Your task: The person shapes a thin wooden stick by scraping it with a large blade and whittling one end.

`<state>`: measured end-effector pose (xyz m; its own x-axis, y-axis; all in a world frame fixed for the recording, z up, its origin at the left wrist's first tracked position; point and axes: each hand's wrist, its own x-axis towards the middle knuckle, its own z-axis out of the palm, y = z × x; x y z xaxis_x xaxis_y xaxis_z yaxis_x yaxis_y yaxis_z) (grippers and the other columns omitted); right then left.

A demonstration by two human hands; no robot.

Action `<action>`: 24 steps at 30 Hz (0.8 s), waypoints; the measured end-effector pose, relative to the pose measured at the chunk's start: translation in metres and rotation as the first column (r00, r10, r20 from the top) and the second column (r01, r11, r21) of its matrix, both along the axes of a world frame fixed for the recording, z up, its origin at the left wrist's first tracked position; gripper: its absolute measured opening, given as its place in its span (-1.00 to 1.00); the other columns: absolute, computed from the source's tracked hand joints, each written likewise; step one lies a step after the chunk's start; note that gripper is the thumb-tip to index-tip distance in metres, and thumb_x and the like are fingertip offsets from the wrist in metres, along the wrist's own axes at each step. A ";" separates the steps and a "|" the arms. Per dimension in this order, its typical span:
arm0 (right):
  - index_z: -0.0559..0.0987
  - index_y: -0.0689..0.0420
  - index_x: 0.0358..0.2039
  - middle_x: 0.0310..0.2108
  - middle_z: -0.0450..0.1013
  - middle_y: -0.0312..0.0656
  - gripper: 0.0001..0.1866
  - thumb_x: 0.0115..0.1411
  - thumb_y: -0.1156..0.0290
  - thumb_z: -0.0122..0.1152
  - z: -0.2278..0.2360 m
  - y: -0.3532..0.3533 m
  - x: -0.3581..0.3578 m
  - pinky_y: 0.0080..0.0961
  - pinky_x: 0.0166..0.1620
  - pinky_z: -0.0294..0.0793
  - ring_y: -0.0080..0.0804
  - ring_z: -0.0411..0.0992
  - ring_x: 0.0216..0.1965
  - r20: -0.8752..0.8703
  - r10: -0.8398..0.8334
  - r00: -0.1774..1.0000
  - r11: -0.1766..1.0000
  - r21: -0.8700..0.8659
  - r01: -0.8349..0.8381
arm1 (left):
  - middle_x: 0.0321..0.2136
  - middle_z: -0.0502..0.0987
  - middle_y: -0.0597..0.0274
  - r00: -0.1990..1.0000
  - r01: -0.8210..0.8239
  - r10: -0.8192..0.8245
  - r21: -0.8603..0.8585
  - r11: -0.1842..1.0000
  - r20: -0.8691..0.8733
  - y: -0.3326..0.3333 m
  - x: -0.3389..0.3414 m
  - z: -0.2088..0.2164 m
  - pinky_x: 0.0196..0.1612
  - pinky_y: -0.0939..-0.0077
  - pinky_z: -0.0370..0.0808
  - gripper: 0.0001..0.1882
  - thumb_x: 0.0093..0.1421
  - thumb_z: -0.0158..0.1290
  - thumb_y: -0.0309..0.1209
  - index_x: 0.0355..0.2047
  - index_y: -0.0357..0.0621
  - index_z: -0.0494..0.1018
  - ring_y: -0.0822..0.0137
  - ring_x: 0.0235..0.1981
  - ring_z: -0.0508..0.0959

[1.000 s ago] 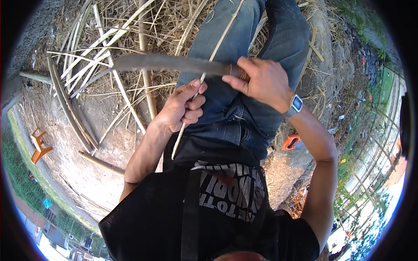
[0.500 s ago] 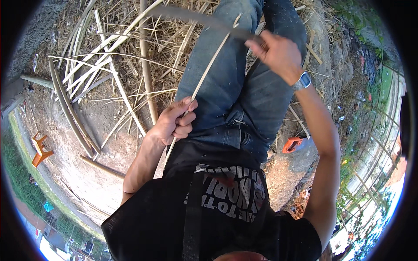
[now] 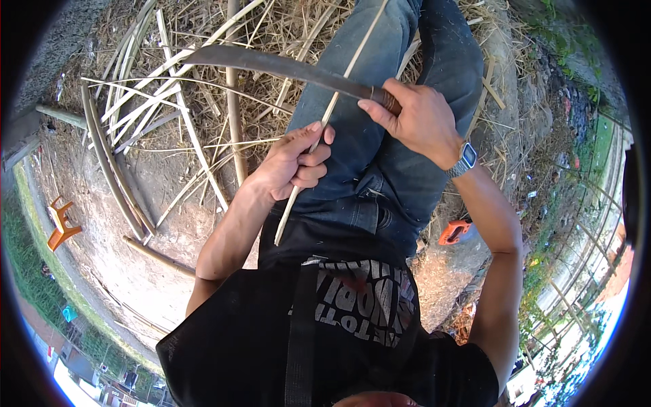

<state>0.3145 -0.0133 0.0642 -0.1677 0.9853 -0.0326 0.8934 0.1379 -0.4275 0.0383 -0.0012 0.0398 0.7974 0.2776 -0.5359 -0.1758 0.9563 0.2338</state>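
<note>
My left hand is closed round a thin pale wooden strip, with its thumb on top. The strip slants from my waist up over my thigh to the top of the view. My right hand, a watch on its wrist, grips the handle of a machete. The long dark blade points left and lies across the strip, a short way beyond my left fingers. Whether the edge bites into the strip, I cannot tell.
Several pale split strips lie left on straw-littered ground. A long pole runs beside my leg, and curved poles lie farther left. An orange-handled saw is by my right hip. An orange stool stands far left.
The machete has come nearer to me, its blade now sharp rather than smeared. My left hand has moved up and right, and the strip now reaches farther up past my knee.
</note>
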 end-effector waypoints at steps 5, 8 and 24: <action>0.52 0.13 -0.48 -0.72 0.45 -0.09 -0.29 0.29 -0.39 0.16 -0.005 -0.006 0.004 -0.05 -0.49 0.52 0.07 0.55 -0.58 -0.025 -0.004 1.000 0.998 -0.067 0.002 | -0.63 0.05 0.54 1.000 -0.003 0.003 0.019 1.000 0.001 -0.003 0.004 -0.008 -0.70 0.65 -0.13 -0.70 0.61 -0.16 -0.09 -0.19 0.02 0.35 0.64 -0.70 -0.04; 0.51 0.13 -0.49 -0.73 0.44 -0.09 -0.29 0.29 -0.38 0.17 -0.010 0.001 0.021 -0.05 -0.49 0.53 0.05 0.56 -0.57 0.064 -0.085 0.994 0.995 -0.045 0.088 | -0.63 0.04 0.52 0.999 0.002 0.002 0.095 0.995 -0.042 -0.007 0.007 -0.009 -0.69 0.63 -0.13 -0.68 0.60 -0.15 -0.05 -0.21 0.03 0.33 0.63 -0.70 -0.04; 0.55 0.09 -0.42 -0.58 0.56 -0.11 -0.33 0.29 -0.38 0.17 0.000 0.003 0.025 -0.10 -0.49 0.58 0.00 0.61 -0.52 0.220 -0.093 0.971 0.995 0.057 0.083 | -0.65 0.01 0.55 0.993 0.022 0.004 0.219 0.976 -0.118 -0.010 0.011 -0.001 -0.70 0.63 -0.16 -0.69 0.61 -0.18 -0.08 -0.23 0.04 0.31 0.65 -0.72 -0.07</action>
<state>0.3393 -0.0101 0.0643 -0.0739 0.9972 -0.0125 0.9748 0.0696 -0.2118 0.0493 -0.0116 0.0391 0.7357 0.3918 -0.5525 -0.1263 0.8808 0.4564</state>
